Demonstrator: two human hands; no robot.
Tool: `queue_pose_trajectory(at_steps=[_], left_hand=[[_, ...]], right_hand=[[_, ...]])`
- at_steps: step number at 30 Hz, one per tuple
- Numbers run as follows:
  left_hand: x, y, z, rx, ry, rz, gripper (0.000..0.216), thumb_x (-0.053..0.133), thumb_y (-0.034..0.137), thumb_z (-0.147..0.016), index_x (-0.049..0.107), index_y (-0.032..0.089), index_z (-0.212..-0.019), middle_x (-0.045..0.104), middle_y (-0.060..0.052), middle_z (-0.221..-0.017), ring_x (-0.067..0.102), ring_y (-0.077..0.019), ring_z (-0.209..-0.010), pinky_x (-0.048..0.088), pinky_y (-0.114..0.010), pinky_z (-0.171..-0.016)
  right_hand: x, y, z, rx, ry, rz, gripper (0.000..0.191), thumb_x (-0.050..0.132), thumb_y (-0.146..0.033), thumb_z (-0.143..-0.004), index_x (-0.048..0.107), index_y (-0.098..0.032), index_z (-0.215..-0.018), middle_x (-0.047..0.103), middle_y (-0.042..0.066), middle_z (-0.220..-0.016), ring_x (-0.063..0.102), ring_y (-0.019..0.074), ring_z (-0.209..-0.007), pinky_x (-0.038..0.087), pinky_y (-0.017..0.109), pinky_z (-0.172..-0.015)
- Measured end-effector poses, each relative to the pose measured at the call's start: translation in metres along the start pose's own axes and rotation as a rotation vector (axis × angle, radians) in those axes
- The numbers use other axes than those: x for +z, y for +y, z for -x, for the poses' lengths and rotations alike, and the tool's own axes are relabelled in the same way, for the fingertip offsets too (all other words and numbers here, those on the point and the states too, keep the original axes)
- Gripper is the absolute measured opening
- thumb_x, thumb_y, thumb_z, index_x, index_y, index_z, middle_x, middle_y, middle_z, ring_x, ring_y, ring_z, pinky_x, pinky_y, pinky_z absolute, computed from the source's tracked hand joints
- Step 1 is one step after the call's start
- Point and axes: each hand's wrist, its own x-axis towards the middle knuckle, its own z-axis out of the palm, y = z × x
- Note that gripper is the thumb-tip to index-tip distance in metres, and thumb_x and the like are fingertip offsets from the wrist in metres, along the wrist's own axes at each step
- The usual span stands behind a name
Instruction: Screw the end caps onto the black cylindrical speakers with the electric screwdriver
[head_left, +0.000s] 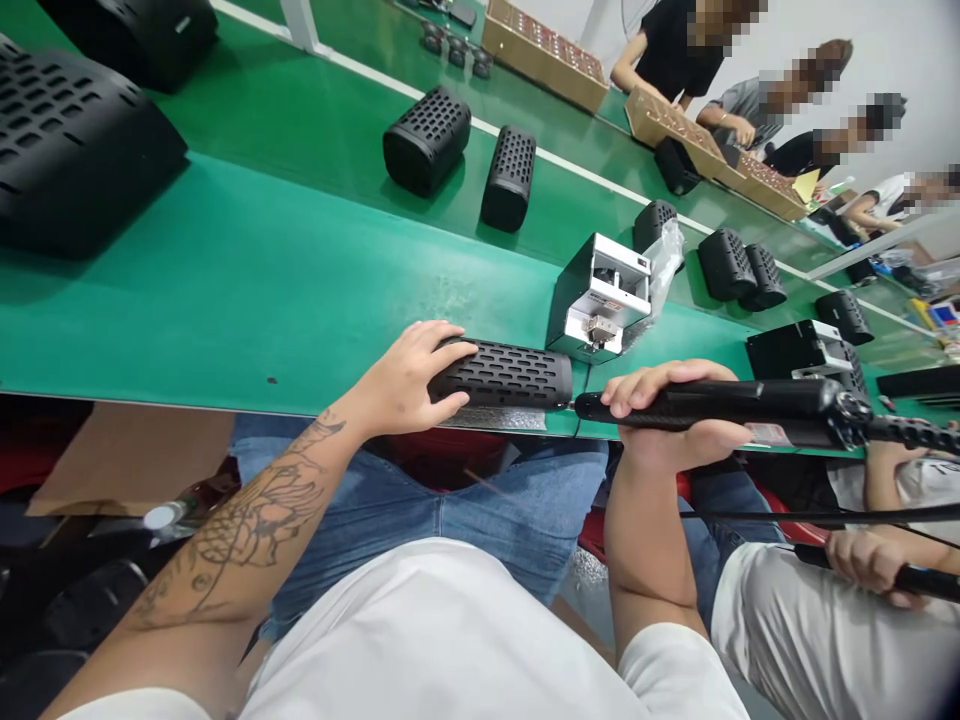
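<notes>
A black slotted housing (517, 374) lies on its side along the near edge of the green bench. My left hand (416, 380) grips its left end, thumb in front and fingers over the top. In my right hand (667, 405) is a black electric screwdriver (787, 405), held level with the fingers wrapped round its body. Its tip points left and meets the right end of the housing near the lower edge. Behind the screwdriver tip stands a screw feeder (600, 300), a black and silver box with a plastic bag hanging at its side.
More black housings (427, 140) stand on the green conveyor belt (300, 120) beyond the bench. Large black housings (75, 150) sit at the left. Cardboard trays (547, 55) line the far side, where several people work. At right, a co-worker's hand (866, 565) holds another screwdriver.
</notes>
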Motion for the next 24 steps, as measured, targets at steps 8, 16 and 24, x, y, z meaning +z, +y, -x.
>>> queue_pose_trajectory(at_steps=[8,16,24], left_hand=[[0.011,-0.003,0.005,0.051,0.066,0.042,0.063,0.081,0.036,-0.098,0.069,0.022,-0.159,0.062,-0.022,-0.167,0.057,-0.0454,-0.159,0.047,-0.075,-0.139],[0.016,-0.013,0.006,0.074,0.08,0.058,0.066,0.085,0.04,-0.094,0.072,0.025,-0.158,0.063,-0.022,-0.165,0.059,-0.0469,-0.154,0.046,-0.078,-0.137],[0.016,-0.015,0.004,0.106,0.087,0.066,0.066,0.085,0.041,-0.097,0.072,0.024,-0.159,0.063,-0.023,-0.165,0.06,-0.0476,-0.152,0.047,-0.078,-0.136]], right_hand=[[0.003,0.019,-0.003,0.101,-0.002,-0.007,0.063,0.088,-0.087,-0.088,0.072,-0.026,-0.09,0.066,-0.006,-0.058,0.059,0.0176,-0.039,0.052,0.032,-0.043],[0.003,0.019,-0.008,0.212,-0.149,-0.075,0.057,0.1,-0.077,-0.078,0.074,-0.026,-0.079,0.065,-0.007,-0.053,0.056,0.0158,-0.035,0.055,0.032,-0.042],[0.002,0.023,-0.013,0.242,-0.262,-0.13,0.056,0.097,-0.077,-0.083,0.074,-0.026,-0.08,0.062,-0.007,-0.052,0.054,0.014,-0.034,0.056,0.03,-0.044]])
